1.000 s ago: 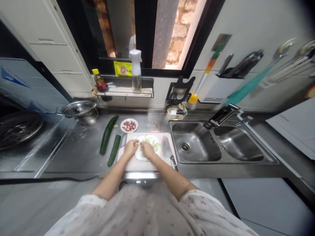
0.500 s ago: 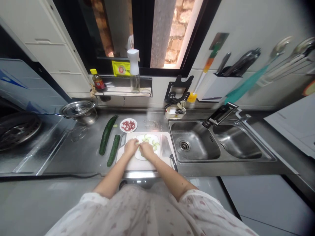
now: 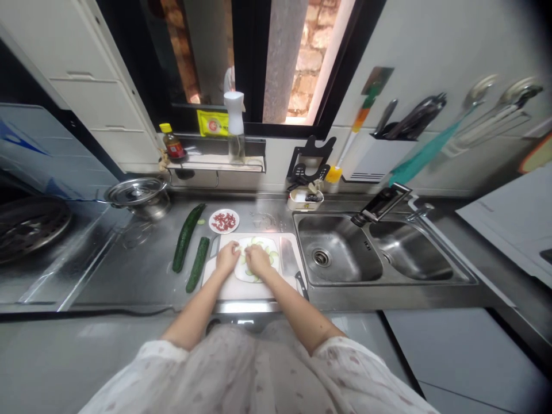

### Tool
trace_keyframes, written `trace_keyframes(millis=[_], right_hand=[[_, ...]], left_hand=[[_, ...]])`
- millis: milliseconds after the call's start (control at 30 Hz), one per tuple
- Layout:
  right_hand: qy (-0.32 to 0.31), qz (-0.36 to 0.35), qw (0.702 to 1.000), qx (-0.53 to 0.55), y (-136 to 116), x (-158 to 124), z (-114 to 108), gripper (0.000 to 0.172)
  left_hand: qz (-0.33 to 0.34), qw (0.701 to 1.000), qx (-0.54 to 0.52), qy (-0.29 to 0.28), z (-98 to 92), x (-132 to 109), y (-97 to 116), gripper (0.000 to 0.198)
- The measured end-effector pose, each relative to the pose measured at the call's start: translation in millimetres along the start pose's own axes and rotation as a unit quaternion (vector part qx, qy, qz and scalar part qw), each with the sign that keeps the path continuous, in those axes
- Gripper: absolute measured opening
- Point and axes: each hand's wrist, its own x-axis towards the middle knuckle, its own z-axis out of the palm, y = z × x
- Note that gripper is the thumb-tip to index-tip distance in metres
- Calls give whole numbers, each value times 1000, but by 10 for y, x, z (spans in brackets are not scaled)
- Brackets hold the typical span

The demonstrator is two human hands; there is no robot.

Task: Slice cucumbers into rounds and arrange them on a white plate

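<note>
Fingertips were bunched up together a moment ago, now there's a gap between the bare left hand (image 3: 227, 257) and bare right hand (image 3: 257, 260) — I'd guess slice-handling is mid-way. Both look curled, but can't tell how closed, or whether either's pinching anything. Thin pale-green slices (image 3: 273, 254) sit on the white squarish plate (image 3: 242, 276) — right hand's over it.

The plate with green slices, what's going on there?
A person's left hand is at the left edge of the white plate, the right hand over its green-edged slices. I can't tell if they hold anything. The plate sits on a cutting board, a knife lying to its right. Two cucumbers lie left of the board.
</note>
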Motion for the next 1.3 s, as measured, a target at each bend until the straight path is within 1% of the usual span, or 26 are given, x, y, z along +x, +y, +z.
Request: trace_keyframes(millis=[100, 233, 300, 400, 567, 700, 867, 1133, 1300], right_hand=[[58, 17, 997, 38, 104, -92, -95, 26], [115, 22, 987, 105, 275, -334, -172, 25], [136, 31, 981, 134, 352, -472, -183, 24], [164, 39, 970, 176, 449, -657, -174, 25], [215, 49, 950, 222, 550, -860, -150, 27], [221, 47, 944, 239, 558, -938, -141, 28], [224, 36, 943, 244, 538, -981, -126, 28], [219, 38, 944, 243, 534, -991, -111, 27], [219, 40, 944, 243, 514, -999, -100, 28]], left_hand=[[-45, 998, -39, 38, -96, -6, -82, 33], [-84, 993, -34, 69, -239, -44, -267, 31], [-99, 993, -13, 70, -278, -69, -352, 29], [-105, 993, 19, 55, -280, -91, -418, 27], [-104, 992, 68, 28, -200, -68, -370, 30], [-99, 989, 103, 23, -154, -33, -294, 33], [-111, 985, 131, 13, -141, -17, -237, 27], [-135, 986, 88, 30, -158, 20, -226, 24], [-153, 986, 47, 43, -134, 36, -232, 20]])
